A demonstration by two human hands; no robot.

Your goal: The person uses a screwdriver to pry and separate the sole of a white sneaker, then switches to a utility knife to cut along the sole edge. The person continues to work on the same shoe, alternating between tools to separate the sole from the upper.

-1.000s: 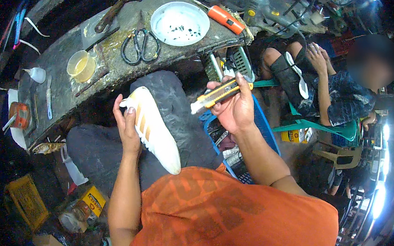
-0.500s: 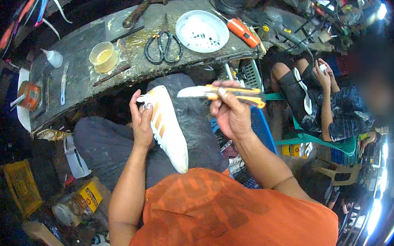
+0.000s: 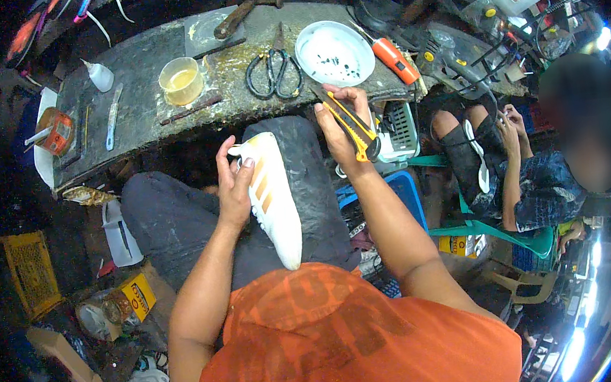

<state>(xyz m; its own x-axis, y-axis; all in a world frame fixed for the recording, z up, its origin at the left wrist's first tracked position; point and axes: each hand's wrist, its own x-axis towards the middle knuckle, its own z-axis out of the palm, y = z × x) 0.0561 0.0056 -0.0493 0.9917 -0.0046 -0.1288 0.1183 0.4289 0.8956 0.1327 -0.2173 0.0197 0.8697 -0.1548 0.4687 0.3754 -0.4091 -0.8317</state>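
Observation:
My left hand (image 3: 235, 189) is closed round the heel end of a white shoe (image 3: 278, 207) with tan stripes on its side. The shoe rests over my lap, its toe toward my orange shirt. To the right, beside the bench edge, my right hand (image 3: 342, 139) is closed on a yellow and black utility knife (image 3: 355, 131). The knife slants up and left, its front end close to the bench, and a gap lies between it and the shoe. Just beyond that hand are a white bowl (image 3: 333, 34) with dark bits in it and black-handled scissors (image 3: 273, 76).
On the bench (image 3: 142, 78) stand a cup of yellowish liquid (image 3: 181, 81), a white squeeze bottle (image 3: 100, 76), an orange jar (image 3: 58, 133), a hammer (image 3: 245, 16) and an orange-handled tool (image 3: 395, 60). At the right another person (image 3: 542, 187) sits by a green chair (image 3: 524, 237).
My right hand has moved up toward the bench edge, and the knife has turned from lying nearly level to slanting. The shoe stays in my left hand. The whole view has shifted slightly.

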